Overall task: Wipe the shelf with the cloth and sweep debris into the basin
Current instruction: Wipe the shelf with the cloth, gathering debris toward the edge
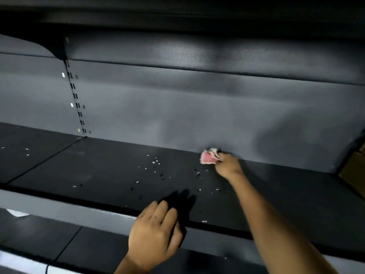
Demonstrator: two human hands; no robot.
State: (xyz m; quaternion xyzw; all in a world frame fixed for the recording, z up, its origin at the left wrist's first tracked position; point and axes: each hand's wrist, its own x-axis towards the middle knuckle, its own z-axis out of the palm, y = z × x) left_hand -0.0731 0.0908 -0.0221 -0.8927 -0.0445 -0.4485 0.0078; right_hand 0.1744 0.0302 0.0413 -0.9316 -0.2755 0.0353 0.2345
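A dark grey metal shelf [98, 171] runs across the view. Small white and black bits of debris [156, 167] lie scattered over its middle. My right hand [228, 165] reaches to the back of the shelf and is shut on a crumpled pink and white cloth [209, 157], which presses on the shelf beside the back panel. My left hand [156, 232] rests on the shelf's front lip [79, 208], fingers together and curled over the edge, holding nothing. No basin is in view.
A grey back panel [177, 115] rises behind the shelf, with a slotted upright [76, 95] at the left. An upper shelf [177, 16] overhangs. A lower shelf [49, 240] lies below the front lip. Something brown like cardboard [353, 167] sits at the far right.
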